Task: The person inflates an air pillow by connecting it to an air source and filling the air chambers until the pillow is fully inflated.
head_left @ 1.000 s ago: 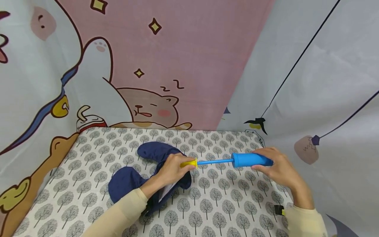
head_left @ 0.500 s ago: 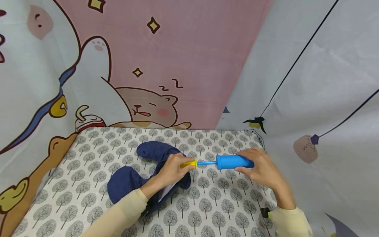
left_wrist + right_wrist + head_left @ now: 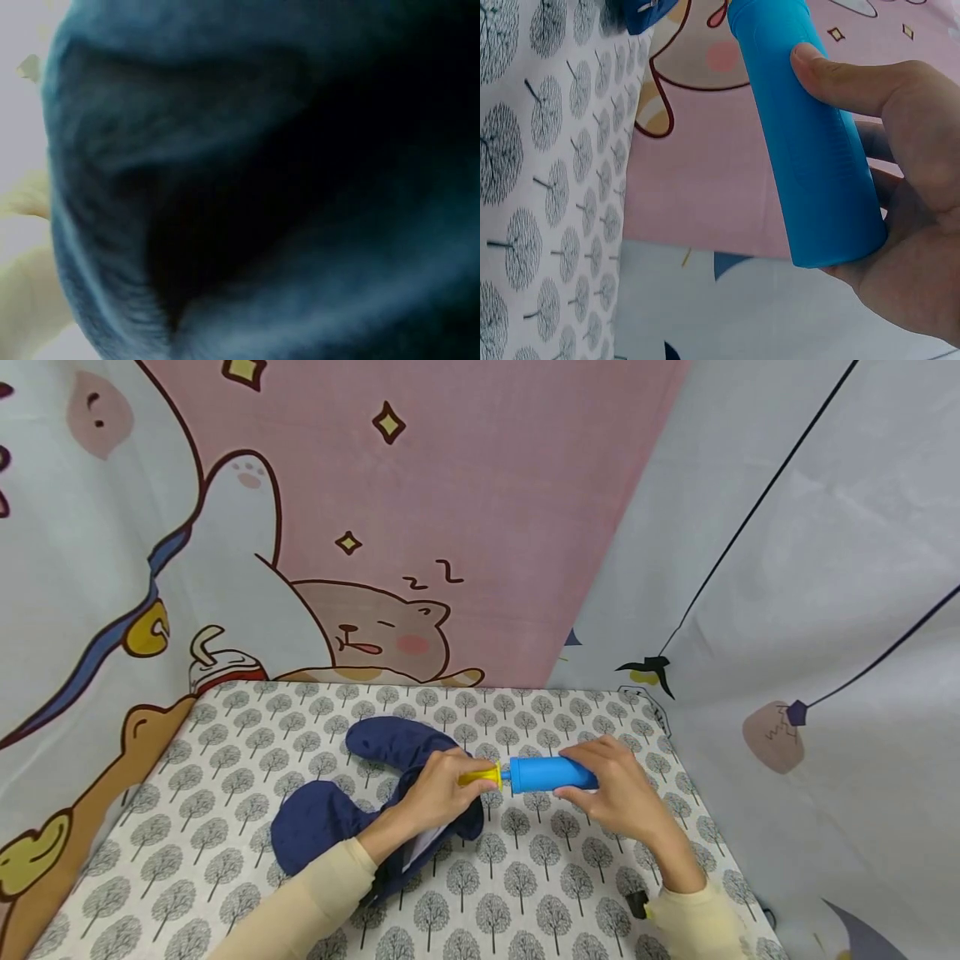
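Note:
In the head view my left hand (image 3: 438,789) pinches the yellow end piece (image 3: 480,775) of a blue hand pump (image 3: 551,774), just above a navy neck pillow (image 3: 315,827). My right hand (image 3: 622,789) grips the pump's barrel, its thumb along the side in the right wrist view, where the barrel (image 3: 810,142) is large. Only a short bit of the blue rod (image 3: 506,775) shows between barrel and yellow piece. The pillow is curved, with an opening showing a pale lining. Its dark fabric (image 3: 187,105) fills most of the left wrist view, hiding the left fingers there.
A tree-patterned cloth (image 3: 210,860) covers the table. Printed cartoon curtains (image 3: 510,527) rise behind it and on both sides. The right-hand curtain (image 3: 847,710) stands close beyond my right arm. A small black strap piece (image 3: 637,904) shows by the right sleeve.
My right hand has moved left with the barrel, so the long visible rod has shortened to a stub. The left hand and the pillow have stayed nearly still.

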A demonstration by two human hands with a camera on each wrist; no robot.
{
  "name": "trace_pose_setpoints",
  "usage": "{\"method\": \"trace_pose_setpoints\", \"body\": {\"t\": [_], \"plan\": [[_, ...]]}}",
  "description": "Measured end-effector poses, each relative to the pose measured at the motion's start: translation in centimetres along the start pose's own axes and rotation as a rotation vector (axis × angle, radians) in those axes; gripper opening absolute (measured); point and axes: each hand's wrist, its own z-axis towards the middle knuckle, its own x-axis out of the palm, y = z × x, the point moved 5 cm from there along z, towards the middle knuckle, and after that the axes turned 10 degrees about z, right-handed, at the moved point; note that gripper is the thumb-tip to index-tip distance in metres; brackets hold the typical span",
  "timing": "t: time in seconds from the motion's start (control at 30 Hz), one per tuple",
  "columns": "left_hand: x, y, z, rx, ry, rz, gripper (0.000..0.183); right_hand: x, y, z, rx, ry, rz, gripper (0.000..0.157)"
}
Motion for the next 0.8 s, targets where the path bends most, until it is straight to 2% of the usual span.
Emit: {"method": "trace_pose_setpoints", "body": {"t": [0.13,0.3,0.5,0.8], "plan": [[-0.1,0.0,0.0,0.002,-0.002,0.011,0.033,0.7,0.7,0.3,-0.034,-0.004,-0.021,0.053],[-0.5,-0.1,-0.1,-0.006,-0.005,0.021,0.033,0.6,0.2,0.3,0.013,0.031,-0.009,0.053],[-0.6,-0.1,-0.2,-0.029,0.024,0.016,0.033,-1.3,-2.0,-0.7,0.048,0.043,0.027,0.053],[-0.7,0.3,-0.1,-0.034,0.017,0.019,0.034,-4.9,-5.6,-2.3,0.074,0.018,0.017,0.058]]}}
